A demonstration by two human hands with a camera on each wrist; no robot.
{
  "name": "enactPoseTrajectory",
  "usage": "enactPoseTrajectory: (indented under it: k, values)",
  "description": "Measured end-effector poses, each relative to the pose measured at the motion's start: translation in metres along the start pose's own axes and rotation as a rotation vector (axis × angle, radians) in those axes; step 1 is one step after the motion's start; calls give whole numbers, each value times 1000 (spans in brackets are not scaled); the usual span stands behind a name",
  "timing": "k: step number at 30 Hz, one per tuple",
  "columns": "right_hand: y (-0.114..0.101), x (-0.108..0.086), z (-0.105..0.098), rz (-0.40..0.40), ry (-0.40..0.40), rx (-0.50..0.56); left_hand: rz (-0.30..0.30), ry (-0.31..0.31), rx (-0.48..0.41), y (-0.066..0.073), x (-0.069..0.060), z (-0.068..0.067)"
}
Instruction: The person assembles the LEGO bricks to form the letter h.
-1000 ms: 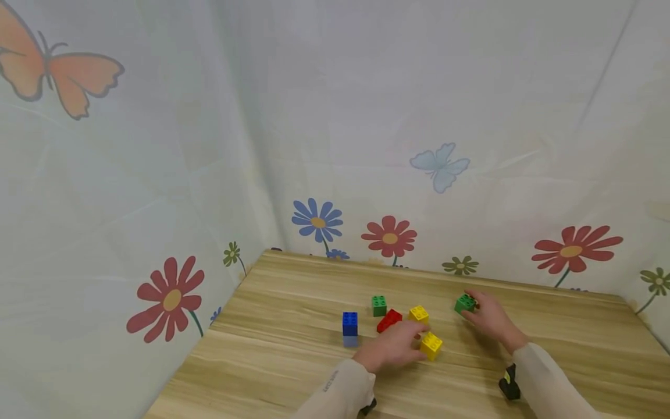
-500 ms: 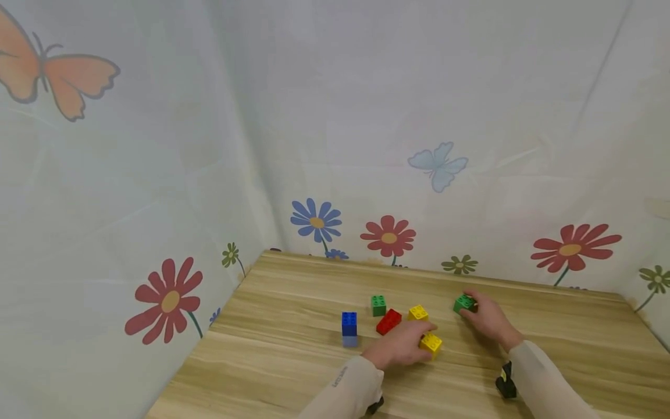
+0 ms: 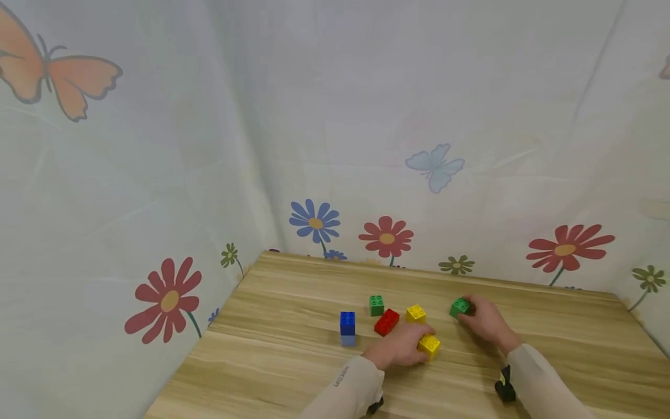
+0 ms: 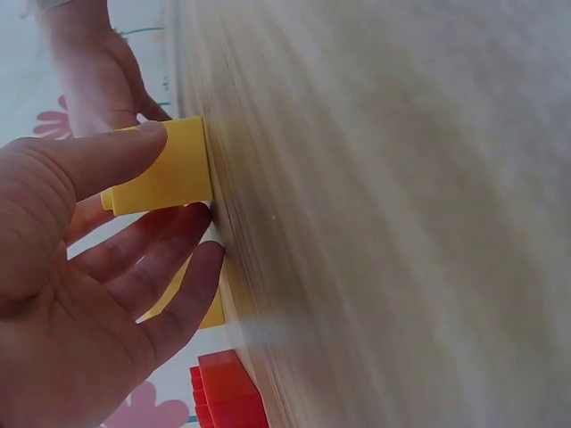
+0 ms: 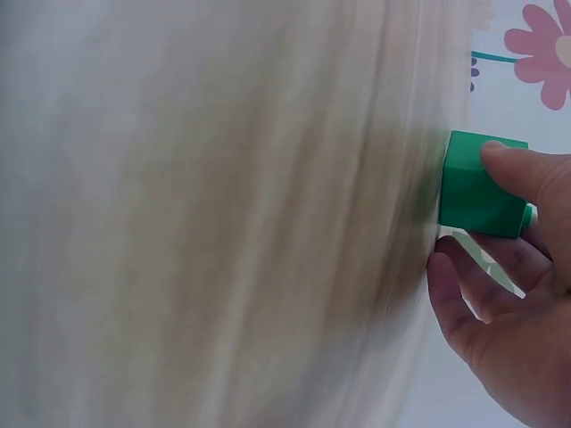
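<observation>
My left hand (image 3: 400, 344) pinches a yellow toy building brick (image 3: 429, 345) that rests on the wooden table. In the left wrist view, the thumb presses one side of this yellow brick (image 4: 174, 169), with fingers on the opposite side. Farther right, a green brick (image 3: 460, 307) sits between the thumb and fingers of my right hand (image 3: 489, 322). The right wrist view shows the thumb against the green brick (image 5: 482, 185), which is down at the table surface. A second yellow brick (image 3: 416, 313) stands just beyond my left hand, and a red brick (image 3: 387, 322) lies left of it.
Another green brick (image 3: 376, 305) stands behind the red one. At the left, a dark blue brick (image 3: 348, 323) sits above a pale blue block (image 3: 348, 339). A flower-printed white curtain (image 3: 340, 145) rises behind the table (image 3: 272, 326).
My left hand has moved slightly right and its fingers have come together on the near yellow brick. My right hand stays at the green brick, its fingers closer around it.
</observation>
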State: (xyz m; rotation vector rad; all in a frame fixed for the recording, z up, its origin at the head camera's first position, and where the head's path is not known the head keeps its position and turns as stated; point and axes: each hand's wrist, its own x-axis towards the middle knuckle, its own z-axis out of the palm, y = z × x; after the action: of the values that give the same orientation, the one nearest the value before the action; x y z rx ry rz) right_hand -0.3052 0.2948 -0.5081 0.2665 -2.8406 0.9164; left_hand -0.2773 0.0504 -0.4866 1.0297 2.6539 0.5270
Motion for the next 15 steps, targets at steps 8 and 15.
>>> enactPoseTrajectory:
  k: [8, 15]
  values:
    - [-5, -9, 1, -19, -27, 27, 14, 15, -29, -3, 0, 4]
    - [-12, -14, -3, -5, -60, 22, -17, 7, -88, -3, 0, 2]
